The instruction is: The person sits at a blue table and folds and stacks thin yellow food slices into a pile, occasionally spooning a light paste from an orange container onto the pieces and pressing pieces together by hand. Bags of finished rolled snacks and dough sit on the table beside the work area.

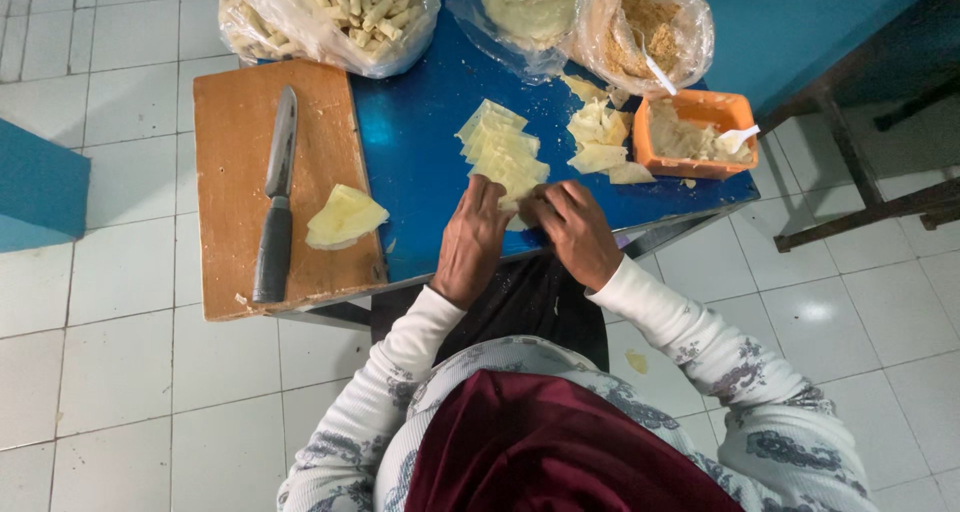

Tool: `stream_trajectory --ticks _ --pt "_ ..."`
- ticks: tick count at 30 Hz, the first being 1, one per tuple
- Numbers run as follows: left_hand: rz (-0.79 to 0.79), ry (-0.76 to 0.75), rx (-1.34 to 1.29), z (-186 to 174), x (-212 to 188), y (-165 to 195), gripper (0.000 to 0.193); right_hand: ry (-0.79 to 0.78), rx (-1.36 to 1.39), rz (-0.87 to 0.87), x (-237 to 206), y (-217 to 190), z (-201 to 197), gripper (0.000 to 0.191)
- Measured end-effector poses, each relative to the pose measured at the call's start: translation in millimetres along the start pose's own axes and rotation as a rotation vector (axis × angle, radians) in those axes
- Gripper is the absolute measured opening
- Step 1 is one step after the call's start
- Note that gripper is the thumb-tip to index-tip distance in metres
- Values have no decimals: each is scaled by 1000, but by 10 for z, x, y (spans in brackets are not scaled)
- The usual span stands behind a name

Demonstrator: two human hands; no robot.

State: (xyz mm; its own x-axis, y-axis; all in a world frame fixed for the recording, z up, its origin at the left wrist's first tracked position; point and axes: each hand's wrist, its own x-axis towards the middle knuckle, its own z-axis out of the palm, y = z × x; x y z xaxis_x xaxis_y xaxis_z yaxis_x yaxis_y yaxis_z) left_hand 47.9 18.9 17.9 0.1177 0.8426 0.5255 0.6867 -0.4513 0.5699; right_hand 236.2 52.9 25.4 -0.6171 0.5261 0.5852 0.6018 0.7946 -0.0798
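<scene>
My left hand (472,240) and my right hand (574,232) rest close together at the near edge of a blue table (420,152). Their fingertips press on a pale thin dough wrapper (516,219) that lies between them, mostly hidden under the fingers. Just beyond the hands lies a fanned row of several cut wrappers (502,152). A second small heap of wrappers (598,140) sits to the right of it.
A wooden cutting board (240,112) on the left carries a dark-handled knife (277,197) and a folded stack of wrappers (343,217). An orange tub of filling (694,132) with a white spoon stands right. Plastic bags of rolled sticks (340,12), dough sheets (520,7) and crumbs (645,22) line the far edge.
</scene>
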Motion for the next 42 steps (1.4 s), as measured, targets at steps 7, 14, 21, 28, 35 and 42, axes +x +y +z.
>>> stream_trajectory --ticks 7,14,21,28,35,42 --pt "33 -12 48 -48 -275 186 38 -89 -87 49 15 -12 11 55" --pt "126 -40 136 -17 -324 169 51 -132 26 77 212 204 103 76" --pt "134 -60 155 -19 -329 164 53 -100 300 71 339 205 74 56" --pt "133 -51 202 -19 -307 215 49 -212 393 247 526 474 89 48" --pt "146 -46 265 -19 -304 240 48 -47 1119 233 1803 937 180 38" --pt "129 -56 250 -34 -305 221 48 251 743 46 1795 1298 -299 25"
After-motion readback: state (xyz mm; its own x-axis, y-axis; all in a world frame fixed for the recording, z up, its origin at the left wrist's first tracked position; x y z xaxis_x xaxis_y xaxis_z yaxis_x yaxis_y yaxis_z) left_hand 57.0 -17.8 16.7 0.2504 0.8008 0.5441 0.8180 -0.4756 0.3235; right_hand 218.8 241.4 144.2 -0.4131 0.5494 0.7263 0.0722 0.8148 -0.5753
